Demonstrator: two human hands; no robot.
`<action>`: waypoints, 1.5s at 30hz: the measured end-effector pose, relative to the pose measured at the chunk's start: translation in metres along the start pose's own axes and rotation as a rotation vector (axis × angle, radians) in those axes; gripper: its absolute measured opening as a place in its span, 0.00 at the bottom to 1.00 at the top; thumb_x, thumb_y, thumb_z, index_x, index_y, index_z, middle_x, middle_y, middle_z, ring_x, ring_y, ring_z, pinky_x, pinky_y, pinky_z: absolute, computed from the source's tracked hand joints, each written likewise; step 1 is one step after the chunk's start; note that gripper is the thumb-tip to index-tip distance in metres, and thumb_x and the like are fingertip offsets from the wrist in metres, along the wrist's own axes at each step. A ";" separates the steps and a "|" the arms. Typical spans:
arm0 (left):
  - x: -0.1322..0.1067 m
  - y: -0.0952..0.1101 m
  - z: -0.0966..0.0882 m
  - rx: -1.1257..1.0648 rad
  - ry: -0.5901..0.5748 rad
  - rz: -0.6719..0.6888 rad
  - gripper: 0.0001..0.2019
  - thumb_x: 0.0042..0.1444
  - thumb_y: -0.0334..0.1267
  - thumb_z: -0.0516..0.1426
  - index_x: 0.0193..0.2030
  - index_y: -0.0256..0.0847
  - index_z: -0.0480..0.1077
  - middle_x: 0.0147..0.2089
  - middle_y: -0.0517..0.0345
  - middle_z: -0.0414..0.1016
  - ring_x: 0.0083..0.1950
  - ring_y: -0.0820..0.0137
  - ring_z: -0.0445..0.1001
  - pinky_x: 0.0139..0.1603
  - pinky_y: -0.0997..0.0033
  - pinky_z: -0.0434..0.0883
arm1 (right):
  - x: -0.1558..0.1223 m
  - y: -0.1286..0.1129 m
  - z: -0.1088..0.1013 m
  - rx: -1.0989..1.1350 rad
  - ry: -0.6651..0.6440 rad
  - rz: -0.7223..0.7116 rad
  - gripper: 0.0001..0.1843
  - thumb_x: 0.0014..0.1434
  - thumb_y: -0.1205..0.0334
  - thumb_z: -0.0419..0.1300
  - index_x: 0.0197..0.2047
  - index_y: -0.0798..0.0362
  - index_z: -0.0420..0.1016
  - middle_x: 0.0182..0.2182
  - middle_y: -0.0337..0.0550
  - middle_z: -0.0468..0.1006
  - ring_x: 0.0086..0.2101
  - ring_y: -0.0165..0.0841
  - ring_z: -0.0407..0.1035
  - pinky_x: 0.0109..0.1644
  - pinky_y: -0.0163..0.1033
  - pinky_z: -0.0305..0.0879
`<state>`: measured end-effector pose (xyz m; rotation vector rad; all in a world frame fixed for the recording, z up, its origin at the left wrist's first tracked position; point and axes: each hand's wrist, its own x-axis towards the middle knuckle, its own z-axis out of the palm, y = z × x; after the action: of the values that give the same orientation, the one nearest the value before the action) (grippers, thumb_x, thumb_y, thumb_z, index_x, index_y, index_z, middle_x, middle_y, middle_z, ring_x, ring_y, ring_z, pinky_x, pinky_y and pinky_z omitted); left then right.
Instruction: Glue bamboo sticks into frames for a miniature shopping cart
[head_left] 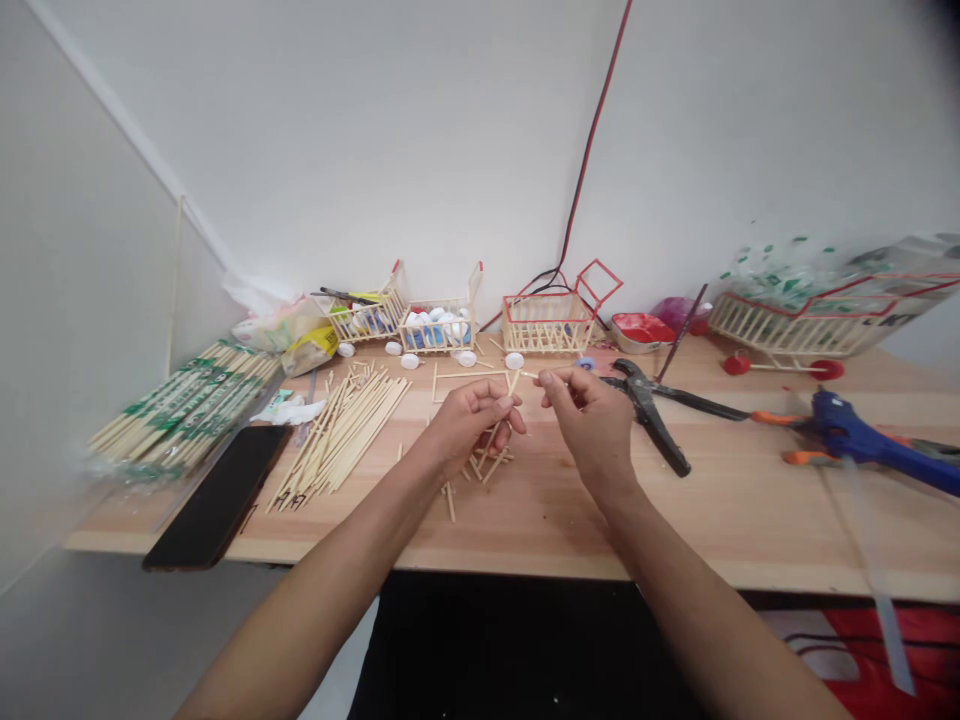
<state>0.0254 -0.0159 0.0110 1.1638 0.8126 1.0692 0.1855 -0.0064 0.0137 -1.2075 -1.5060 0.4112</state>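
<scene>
My left hand (478, 425) is closed on thin wooden sticks (513, 381), whose ends cross above the fingertips. Close by on the right, my right hand (589, 415) is pinched shut; a small pale tip shows at its fingertips, pointing at the sticks, but its kind cannot be made out. Short cut sticks (450, 502) lie on the table under and beside my left hand. Just behind both hands, a thin stick frame (469, 375) rests flat on the wood.
Small stick shopping carts (547, 325) line the wall, and a larger cart (795, 325) with red wheels stands right. Pliers (651, 410), a blue glue gun (862, 430) and a red paint tray (643, 330) lie rightward. Leftward are loose long sticks (352, 430), packaged sticks (191, 400) and a phone (217, 495).
</scene>
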 end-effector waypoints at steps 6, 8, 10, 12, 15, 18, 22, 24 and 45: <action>0.000 -0.001 -0.001 0.013 -0.006 0.006 0.17 0.52 0.49 0.63 0.37 0.37 0.67 0.29 0.59 0.76 0.18 0.81 0.63 0.16 0.80 0.57 | 0.000 0.000 0.000 -0.001 0.002 0.004 0.16 0.60 0.51 0.58 0.29 0.53 0.78 0.20 0.36 0.72 0.21 0.27 0.59 0.27 0.35 0.54; 0.000 -0.001 -0.001 0.012 -0.003 0.009 0.17 0.52 0.48 0.63 0.37 0.36 0.67 0.29 0.59 0.76 0.18 0.81 0.63 0.16 0.80 0.57 | 0.000 0.000 0.000 0.000 0.002 0.002 0.16 0.60 0.51 0.58 0.29 0.53 0.78 0.20 0.36 0.72 0.21 0.27 0.59 0.27 0.34 0.54; 0.000 -0.001 -0.001 0.008 -0.001 0.010 0.17 0.51 0.48 0.63 0.37 0.36 0.67 0.28 0.59 0.76 0.18 0.81 0.63 0.16 0.80 0.57 | 0.000 0.000 0.000 0.002 0.005 0.001 0.16 0.60 0.51 0.58 0.30 0.53 0.78 0.20 0.36 0.72 0.21 0.27 0.59 0.27 0.34 0.54; 0.000 -0.001 0.000 0.008 -0.001 0.012 0.17 0.52 0.48 0.63 0.37 0.36 0.67 0.28 0.59 0.76 0.18 0.81 0.63 0.16 0.80 0.58 | 0.000 0.000 0.000 0.001 0.007 -0.001 0.15 0.60 0.52 0.58 0.30 0.53 0.78 0.20 0.36 0.72 0.21 0.27 0.59 0.27 0.34 0.54; 0.000 -0.001 0.000 0.006 -0.005 0.014 0.16 0.52 0.47 0.63 0.37 0.36 0.67 0.29 0.59 0.76 0.18 0.81 0.63 0.16 0.80 0.58 | 0.000 0.000 0.000 -0.005 0.011 -0.005 0.15 0.60 0.52 0.58 0.29 0.53 0.78 0.20 0.35 0.72 0.21 0.27 0.59 0.27 0.34 0.54; 0.000 0.000 0.000 0.004 -0.007 0.014 0.16 0.52 0.47 0.63 0.37 0.36 0.67 0.29 0.59 0.76 0.18 0.81 0.63 0.16 0.80 0.57 | 0.000 0.000 0.000 -0.003 0.005 -0.002 0.15 0.60 0.52 0.58 0.29 0.53 0.78 0.20 0.35 0.72 0.21 0.27 0.59 0.28 0.34 0.54; 0.000 0.000 0.000 0.005 -0.009 0.019 0.16 0.53 0.47 0.63 0.37 0.36 0.67 0.29 0.59 0.76 0.18 0.81 0.63 0.16 0.80 0.57 | 0.000 -0.001 0.000 -0.003 0.000 0.008 0.15 0.60 0.52 0.58 0.29 0.53 0.78 0.20 0.35 0.72 0.21 0.26 0.59 0.28 0.34 0.54; 0.000 0.000 0.000 0.002 -0.011 0.018 0.16 0.53 0.46 0.63 0.37 0.36 0.67 0.29 0.59 0.76 0.18 0.81 0.63 0.16 0.81 0.58 | 0.000 -0.001 0.000 -0.008 0.006 0.011 0.15 0.60 0.53 0.58 0.29 0.53 0.78 0.20 0.35 0.72 0.21 0.26 0.59 0.28 0.34 0.53; 0.001 0.000 0.000 -0.010 -0.007 0.024 0.16 0.52 0.46 0.63 0.36 0.36 0.66 0.28 0.58 0.76 0.17 0.81 0.63 0.16 0.81 0.58 | 0.000 0.000 0.000 -0.008 0.011 0.002 0.15 0.60 0.53 0.58 0.29 0.53 0.78 0.20 0.35 0.72 0.21 0.26 0.60 0.28 0.34 0.54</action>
<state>0.0257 -0.0153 0.0109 1.1707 0.7883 1.0876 0.1854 -0.0060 0.0139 -1.2156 -1.4982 0.3999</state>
